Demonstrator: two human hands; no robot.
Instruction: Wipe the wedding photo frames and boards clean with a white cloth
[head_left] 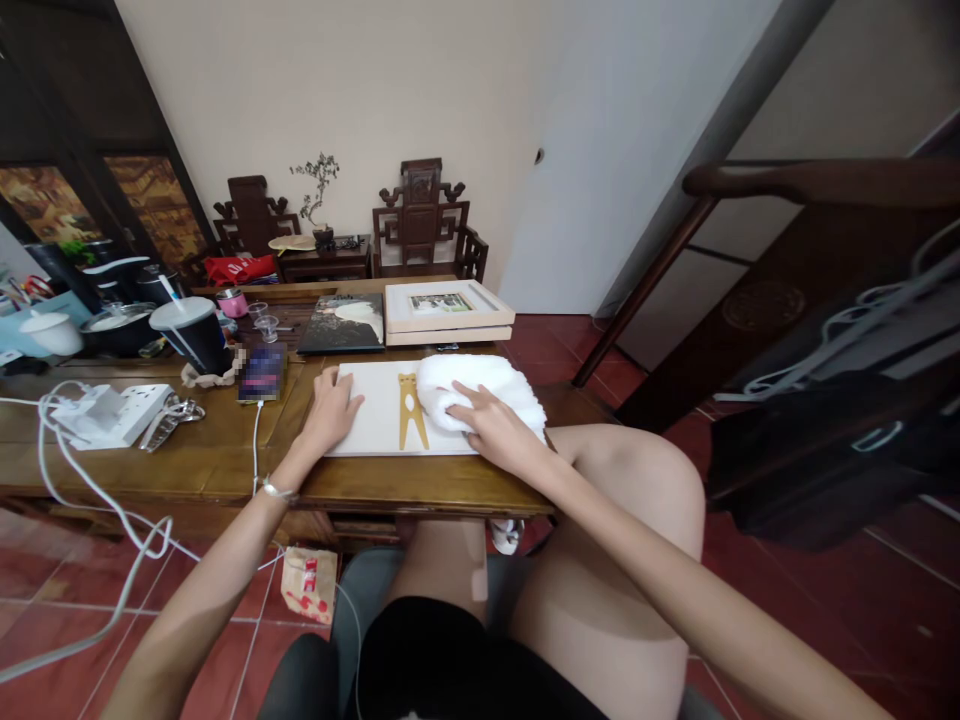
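Note:
A flat white board (367,400) lies on the wooden table in front of me, with a yellow-brown, long-legged animal figure (412,415) on its face. My left hand (330,408) rests over the board's left edge, thumb and fingers apart. On the right part of the board sits a bunched, fluffy white towel (495,385). My right hand (495,425) presses into it from the front, fingers curled into its folds. The towel hides the board's right side.
Behind the board are stacked frames (450,310) and a dark picture (341,322). To the left lie a phone (261,373) on a cable, a lidded cup (191,330), a power strip (135,412) and loose white cords. A wooden chair (757,300) stands at right.

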